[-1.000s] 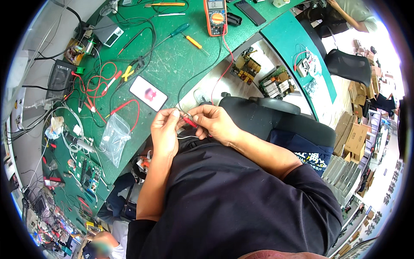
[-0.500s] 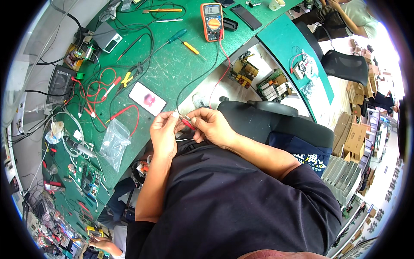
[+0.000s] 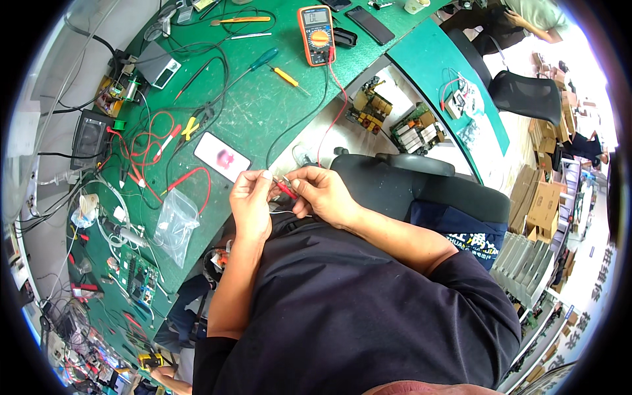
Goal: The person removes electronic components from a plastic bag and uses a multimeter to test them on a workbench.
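Close in front of my body, my two hands nearly meet at the fingertips. My left hand [image 3: 250,201] is closed in a pinch where the black test lead [image 3: 296,124] runs down to its fingertips; the lead's tip is hidden. Thumb and fingers of my right hand [image 3: 324,195] close round a red test lead end [image 3: 287,190], whose red part points down between the hands. Small metal bits show between the fingertips, too small to name. Both leads come from an orange multimeter [image 3: 317,36] on the green bench. Below the hands a thin white wire [image 3: 280,212] shows.
A lit phone [image 3: 222,157] lies on the bench beside my left hand, near a clear plastic bag [image 3: 176,227]. Screwdrivers [image 3: 286,77], tangled red leads [image 3: 155,141] and a circuit board [image 3: 139,280] lie around. A black chair [image 3: 375,191] stands to the right. A co-worker's arm [image 3: 172,380] shows lower left.
My hands keep almost the same pose and grip. The view has shifted slightly, moving the bench items a little leftward. The co-worker's arm at lower left has moved lower.
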A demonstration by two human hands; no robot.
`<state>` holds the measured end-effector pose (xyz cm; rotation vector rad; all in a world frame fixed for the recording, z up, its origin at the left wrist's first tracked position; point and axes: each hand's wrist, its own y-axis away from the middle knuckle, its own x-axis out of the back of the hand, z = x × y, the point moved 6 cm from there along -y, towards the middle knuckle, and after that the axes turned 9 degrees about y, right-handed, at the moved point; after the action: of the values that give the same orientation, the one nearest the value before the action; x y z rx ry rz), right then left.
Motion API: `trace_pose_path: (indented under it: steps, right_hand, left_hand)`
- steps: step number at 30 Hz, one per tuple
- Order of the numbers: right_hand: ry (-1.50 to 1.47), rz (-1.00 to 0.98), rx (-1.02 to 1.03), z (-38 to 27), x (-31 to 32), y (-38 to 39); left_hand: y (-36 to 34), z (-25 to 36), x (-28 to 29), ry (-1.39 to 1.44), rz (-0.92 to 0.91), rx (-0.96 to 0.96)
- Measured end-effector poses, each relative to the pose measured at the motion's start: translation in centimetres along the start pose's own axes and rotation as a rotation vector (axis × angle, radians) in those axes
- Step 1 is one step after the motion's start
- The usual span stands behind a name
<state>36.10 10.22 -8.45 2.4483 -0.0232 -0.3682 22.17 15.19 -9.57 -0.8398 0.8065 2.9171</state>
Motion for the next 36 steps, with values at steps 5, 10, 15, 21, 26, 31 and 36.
trace_pose_path:
  steps: [5, 10, 15, 21, 26, 31, 36]
  right_hand:
    - [0.029, -0.018, -0.012, -1.1, 0.3, 0.2]
    - [0.015, -0.028, -0.007, -1.0, 1.0, -0.5]
    - [-0.001, -0.016, -0.021, -1.0, 2.7, -1.5]
    - [0.89, 0.658, 0.788, -9.0, 13.5, -8.2]
    - [1.213, 0.799, 0.836, -15.7, 18.3, -18.5]
    - [1.397, 0.652, 0.844, -16.6, 18.6, -22.7]
    - [1.501, 0.692, 1.006, -17.1, 18.9, -23.8]
  left_hand:
    - [-0.3, -0.3, -0.2, -0.026, -0.001, 0.007]
    - [-0.8, -0.4, -0.9, -0.031, -0.006, 0.008]
    - [-2.3, -1.2, -1.6, -0.06, 0.012, 0.025]
    - [-8.4, -0.2, -5.1, -0.194, 0.017, -0.017]
    - [-17.7, -3.6, -11.8, -0.204, -0.078, 0.055]
    - [-24.7, -8.4, -14.5, -0.117, -0.048, 0.096]
    - [-27.0, -9.4, -15.4, -0.218, 0.016, 0.06]
